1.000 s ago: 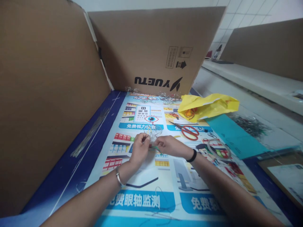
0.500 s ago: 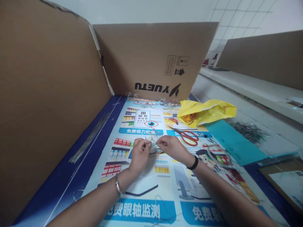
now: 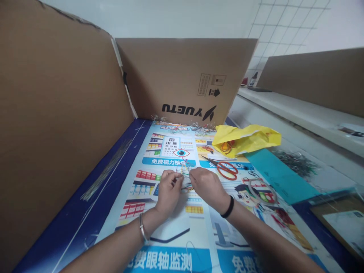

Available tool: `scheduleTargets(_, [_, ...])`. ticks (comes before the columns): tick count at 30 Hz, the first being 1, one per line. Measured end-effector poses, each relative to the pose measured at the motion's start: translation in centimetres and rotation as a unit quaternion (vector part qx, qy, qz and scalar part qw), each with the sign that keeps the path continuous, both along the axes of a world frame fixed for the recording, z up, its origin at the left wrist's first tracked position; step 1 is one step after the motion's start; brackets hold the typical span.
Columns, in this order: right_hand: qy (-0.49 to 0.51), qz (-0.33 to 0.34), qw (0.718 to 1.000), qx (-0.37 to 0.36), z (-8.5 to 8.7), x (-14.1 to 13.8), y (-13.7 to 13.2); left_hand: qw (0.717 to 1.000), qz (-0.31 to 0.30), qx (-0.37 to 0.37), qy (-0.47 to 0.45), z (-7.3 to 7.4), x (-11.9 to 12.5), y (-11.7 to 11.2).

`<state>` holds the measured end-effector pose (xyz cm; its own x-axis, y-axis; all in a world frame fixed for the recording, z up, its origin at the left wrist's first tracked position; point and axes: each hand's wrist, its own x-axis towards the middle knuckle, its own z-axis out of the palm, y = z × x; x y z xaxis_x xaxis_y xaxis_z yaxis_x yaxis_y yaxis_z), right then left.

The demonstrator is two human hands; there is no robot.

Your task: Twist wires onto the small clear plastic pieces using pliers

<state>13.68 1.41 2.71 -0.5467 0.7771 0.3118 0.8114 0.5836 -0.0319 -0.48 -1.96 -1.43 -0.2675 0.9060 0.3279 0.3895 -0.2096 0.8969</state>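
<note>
My left hand (image 3: 170, 189) is closed in a pinch, thumb against forefinger, with a fine coloured wire (image 3: 185, 170) at its tips. Close on its right, my right hand (image 3: 207, 186) is closed with knuckles up, its fingertips at the same fine strands. The strands between the hands look green and yellow, too thin to follow fully. Several darker coloured wires (image 3: 187, 187) lie just below the fingertips. Beyond the right hand rest scissors (image 3: 227, 170) with orange-red handles, their blades pointing away to the left.
A printed poster (image 3: 170, 242) covers the blue table. A yellow bag (image 3: 250, 138) holds orange strands. A wire coil (image 3: 263, 190), a teal sheet (image 3: 284, 178) and a heap of wire pieces (image 3: 295, 163) lie right; straight wires (image 3: 106, 170) lie left. Cardboard panels (image 3: 182, 64) stand behind and left.
My right hand has rolled over, knuckles upward, and come slightly lower. The green wire that was visible between both hands is now mostly covered. My left hand keeps its pinch; the view has tilted up slightly.
</note>
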Motion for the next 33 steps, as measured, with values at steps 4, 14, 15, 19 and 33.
scheduleTargets(4, [0.064,0.012,0.998,-0.027,-0.6,-0.5,0.0,1.000,-0.013,0.003,0.015,0.0,0.0,0.0])
scheduleTargets(14, [0.212,-0.005,0.966,-0.149,-1.4,-0.7,0.6,0.999,-0.017,0.027,0.036,-0.6,-0.1,0.0])
scheduleTargets(15, [0.228,0.000,0.960,-0.160,-1.4,-0.7,0.6,0.998,-0.019,0.033,0.039,-0.7,-0.1,0.0])
scheduleTargets(19, [0.264,0.013,0.945,-0.191,-1.2,-0.7,0.6,0.997,-0.018,0.046,0.052,-0.6,-0.3,0.1])
scheduleTargets(33, [0.348,0.000,0.918,-0.190,-2.1,-0.9,0.5,0.968,-0.050,0.114,0.217,-0.4,-0.9,0.6])
